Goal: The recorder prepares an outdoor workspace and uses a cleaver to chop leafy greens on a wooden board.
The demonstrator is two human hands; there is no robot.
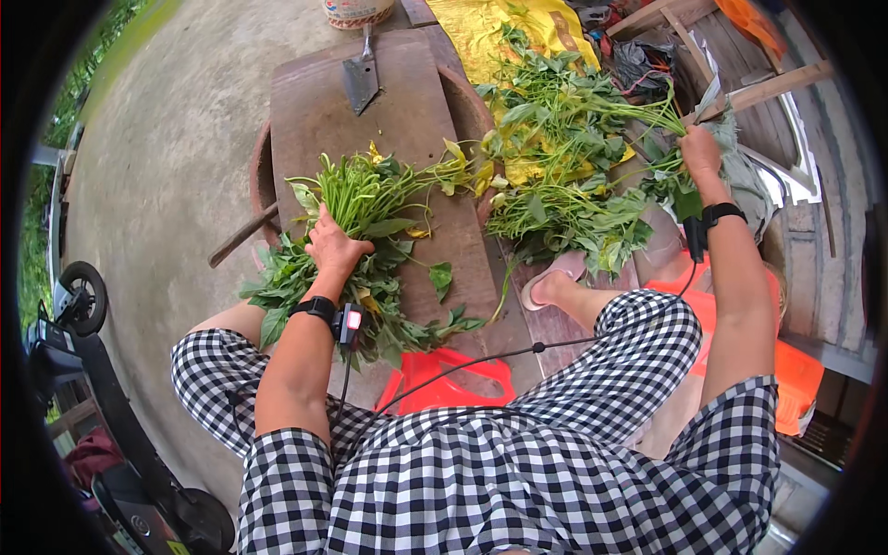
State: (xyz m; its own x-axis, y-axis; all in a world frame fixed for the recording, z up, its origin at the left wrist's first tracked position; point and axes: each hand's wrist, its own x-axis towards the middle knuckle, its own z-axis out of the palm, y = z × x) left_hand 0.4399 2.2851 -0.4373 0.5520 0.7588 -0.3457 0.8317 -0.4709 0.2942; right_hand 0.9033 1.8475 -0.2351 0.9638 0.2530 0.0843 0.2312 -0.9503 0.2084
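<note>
My left hand point(331, 244) rests around a thick bundle of leafy green stems point(354, 198), pressing it against a wooden board point(409, 277). The bundle's cut stem ends point away from me, and its leaves spread back towards my legs. Out to the right, my right hand point(699, 149) grips a smaller bunch of long green stems point(652, 116) by one end. That bunch's other end trails over a loose heap of leafy vines point(555, 146), part of which lies on a yellow woven sack point(479, 41). Some leaves have turned yellow.
A flat metal blade with a handle point(361, 80) lies at the board's far end. A wooden handle point(243, 234) sticks out at its left. Beneath the board is a round clay-coloured rim point(472, 104). A bucket point(357, 12) stands beyond; a scooter point(104, 388) is at left.
</note>
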